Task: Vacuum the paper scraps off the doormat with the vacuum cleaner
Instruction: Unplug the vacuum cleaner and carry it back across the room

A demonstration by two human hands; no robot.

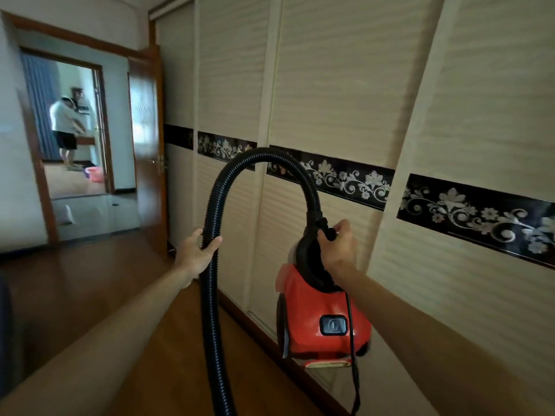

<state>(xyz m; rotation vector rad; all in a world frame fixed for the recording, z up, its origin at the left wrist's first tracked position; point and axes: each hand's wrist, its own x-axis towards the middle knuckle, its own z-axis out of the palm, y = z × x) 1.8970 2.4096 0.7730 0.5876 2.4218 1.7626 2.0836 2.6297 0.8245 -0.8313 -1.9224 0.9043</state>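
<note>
Beside the wardrobe doors (345, 100), the right hand (338, 246) gripped the vacuum cleaner (322, 319) by its handle and the left hand (195, 250) held the hose (210, 295); no doormat or scraps showed, so vacuuming seemingly had not begun.

The vacuum cleaner (324, 298) has a glossy orange-red plastic shell with a dark plastic switch (332, 325), and its hose (210, 295) is black ribbed plastic with a dull sheen. The floor (90, 280) is smooth, polished brown wood, like the varnished wooden door (147, 190). The wardrobe doors (345, 85) look matt cream with fine horizontal ridges, crossed by a glossy black band (345, 178) patterned in silvery flowers.
</note>
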